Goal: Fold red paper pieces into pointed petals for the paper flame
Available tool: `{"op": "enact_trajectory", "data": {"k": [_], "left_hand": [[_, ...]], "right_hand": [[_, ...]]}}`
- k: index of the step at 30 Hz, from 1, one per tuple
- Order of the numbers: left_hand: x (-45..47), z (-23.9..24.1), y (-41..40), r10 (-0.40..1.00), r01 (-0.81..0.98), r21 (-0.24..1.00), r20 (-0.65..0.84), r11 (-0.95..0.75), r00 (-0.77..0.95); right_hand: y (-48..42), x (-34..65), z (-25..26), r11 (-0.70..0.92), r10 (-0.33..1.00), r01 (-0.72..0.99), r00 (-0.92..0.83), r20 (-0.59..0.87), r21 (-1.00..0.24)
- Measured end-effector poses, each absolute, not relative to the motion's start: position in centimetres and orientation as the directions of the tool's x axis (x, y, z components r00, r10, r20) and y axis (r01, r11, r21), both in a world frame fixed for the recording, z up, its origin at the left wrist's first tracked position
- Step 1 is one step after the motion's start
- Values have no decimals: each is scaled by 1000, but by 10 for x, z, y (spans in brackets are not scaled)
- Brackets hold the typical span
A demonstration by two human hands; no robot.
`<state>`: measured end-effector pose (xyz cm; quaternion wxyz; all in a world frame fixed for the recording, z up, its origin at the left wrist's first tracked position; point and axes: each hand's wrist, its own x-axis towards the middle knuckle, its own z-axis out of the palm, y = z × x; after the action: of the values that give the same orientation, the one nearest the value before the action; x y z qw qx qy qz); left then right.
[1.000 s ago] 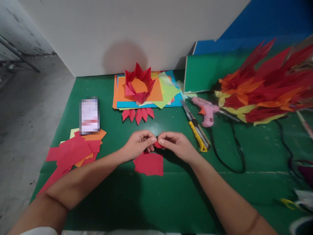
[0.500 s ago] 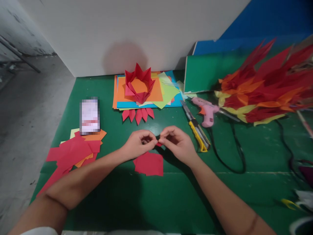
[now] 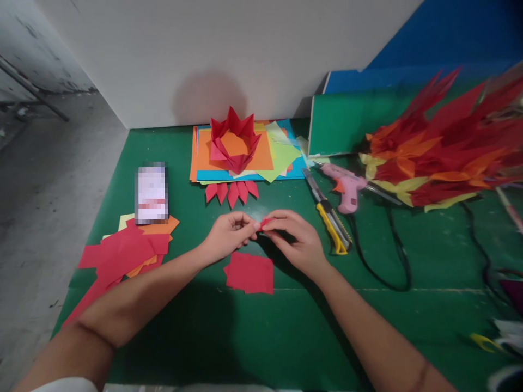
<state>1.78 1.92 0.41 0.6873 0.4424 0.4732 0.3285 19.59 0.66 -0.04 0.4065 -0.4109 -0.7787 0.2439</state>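
Between my fingertips is a small piece of red paper, mostly covered by the fingers. My left hand pinches its left side, and my right hand grips it from the right. Just below my hands lies a stack of red paper squares on the green table. Beyond them, several folded red paper petals sit in a row. A red pointed paper ring rests on a pile of coloured sheets behind the petals.
To the right lie a yellow utility knife and a pink glue gun with a black cord. Red and orange paper flowers fill the far right. At left, a phone lies by red paper scraps.
The red paper piece shows more now, slightly higher between my fingertips. My right fingers have shifted over it, and my left fingers have moved slightly left. The view has moved very little.
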Motion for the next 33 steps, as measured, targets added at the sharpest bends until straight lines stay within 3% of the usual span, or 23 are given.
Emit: {"op": "enact_trajectory", "data": {"k": [4,11,26,33], "left_hand": [[18,6,17,869,-2,922,-364,387,336],[18,1,15,874,39,943,-322,331,363],[21,-4,13,896,93,968,-253,235,365],[21,-10,13,896,-35,967,-222,254,383]], "right_hand": [[8,197,-2,590,805,512,-321,498,-624],[9,199,-2,600,800,497,-349,489,-627],[6,197,-3,603,770,653,-324,550,-459],[3,189,-3,495,837,650,-181,516,-576]]}}
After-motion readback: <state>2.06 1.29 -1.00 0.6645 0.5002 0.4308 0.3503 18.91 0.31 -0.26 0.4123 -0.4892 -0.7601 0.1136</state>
